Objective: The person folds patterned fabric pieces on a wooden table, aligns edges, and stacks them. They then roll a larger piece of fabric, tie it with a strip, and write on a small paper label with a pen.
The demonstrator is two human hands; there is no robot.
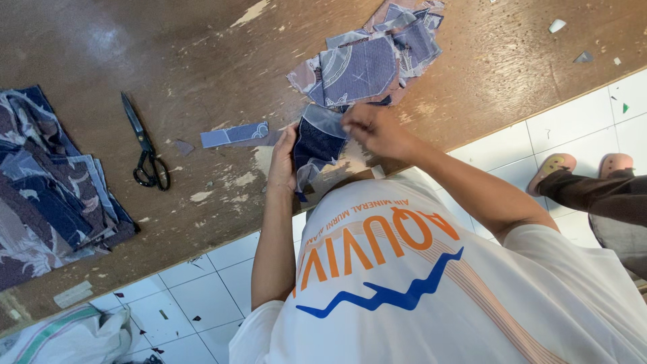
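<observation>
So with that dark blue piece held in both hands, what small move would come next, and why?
Probably laying it on the pile of cut pieces just beyond. The left hand and the right hand both pinch the dark blue fabric piece at the table edge, and similar patterned pieces are already stacked there. That is a guess.

Hidden and cut-off parts at the counter

The left hand's (282, 162) fingers vanish behind the dark fabric piece (315, 145); the folded cloth stack (47, 195) runs off the left edge; another person's legs (606, 195) are cropped at right.
</observation>
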